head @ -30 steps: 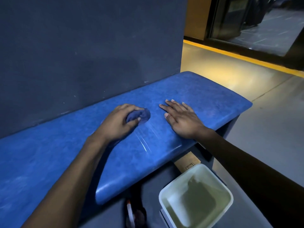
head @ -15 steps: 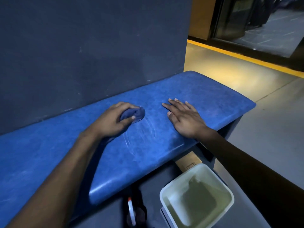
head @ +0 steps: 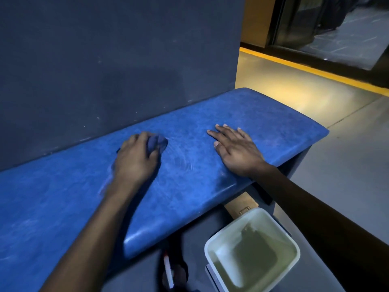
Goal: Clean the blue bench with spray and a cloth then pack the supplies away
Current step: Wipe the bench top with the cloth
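Left hand with cloth now nearer the wall.

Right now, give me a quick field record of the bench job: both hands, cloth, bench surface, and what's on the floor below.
left hand: closed grip on the blue cloth, pressing it on the seat near the wall
right hand: open, flat on the bench, fingers spread, holding nothing
blue bench: faint pale wipe streaks between the two hands
dark wall: directly behind the bench
pale square bin: on the floor below the bench's front edge, open top
dark object with a white and red part: on the floor left of the bin, too dim to identify
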Available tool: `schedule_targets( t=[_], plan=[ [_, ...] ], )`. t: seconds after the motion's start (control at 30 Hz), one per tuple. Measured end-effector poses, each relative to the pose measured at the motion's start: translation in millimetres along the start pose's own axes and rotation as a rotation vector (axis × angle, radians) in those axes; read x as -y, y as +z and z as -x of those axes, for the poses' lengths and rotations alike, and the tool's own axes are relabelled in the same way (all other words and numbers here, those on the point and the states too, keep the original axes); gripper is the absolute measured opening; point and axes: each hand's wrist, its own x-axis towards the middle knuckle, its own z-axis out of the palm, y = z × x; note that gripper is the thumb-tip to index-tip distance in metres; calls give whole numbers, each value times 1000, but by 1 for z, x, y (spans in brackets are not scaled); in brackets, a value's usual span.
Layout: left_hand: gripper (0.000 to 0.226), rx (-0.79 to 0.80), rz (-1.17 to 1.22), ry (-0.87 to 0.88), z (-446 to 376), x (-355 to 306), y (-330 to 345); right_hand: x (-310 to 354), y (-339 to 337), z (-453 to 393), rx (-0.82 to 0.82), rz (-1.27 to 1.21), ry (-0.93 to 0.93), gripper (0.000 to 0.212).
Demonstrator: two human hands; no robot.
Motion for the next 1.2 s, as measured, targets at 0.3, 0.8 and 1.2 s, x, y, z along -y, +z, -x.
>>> schedule_targets(
  t=[0.3, 0.8, 1.2],
  plan=[
    [60, 61, -52, 142, 26, -69, 25, -1, -2, 1, -12, 0, -4, 51],
    [41, -15, -59, 77, 11, -75, 36, 2, -3, 1, 3, 14, 20, 49],
    [43, -1, 2, -126, -50, 4, 18, 0, 0, 0, 5, 22, 25, 48]
  ],
)
